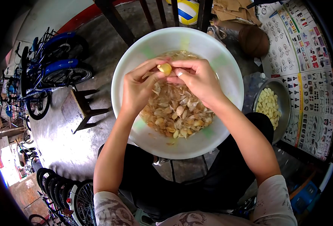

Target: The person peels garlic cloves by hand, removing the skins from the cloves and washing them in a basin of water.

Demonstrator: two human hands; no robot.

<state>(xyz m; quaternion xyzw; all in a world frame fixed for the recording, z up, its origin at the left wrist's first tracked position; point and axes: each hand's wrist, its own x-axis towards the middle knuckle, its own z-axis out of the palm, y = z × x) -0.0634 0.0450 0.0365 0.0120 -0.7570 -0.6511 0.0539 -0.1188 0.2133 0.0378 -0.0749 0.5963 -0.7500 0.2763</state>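
Between the fingertips of my left hand (139, 83) is a yellowish garlic clove (165, 68). My right hand (199, 79) meets it from the other side, thumb and fingers pinched close to the clove; what they grip, if anything, is too small to make out. Both hands are above a large white basin (127, 64). In the basin, many garlic cloves and loose papery skins (179, 110) lie in water. To the right, a metal bowl (286, 107) holds pale peeled garlic cloves (268, 105).
A dark wooden chair back (115, 22) rises behind the basin. A small stool (85, 107) and several bicycles (61, 56) stand on the left. Beyond the basin are a volleyball (188, 13), a basketball (253, 40) and cardboard (236, 11). Printed sheets (306, 75) cover the right side.
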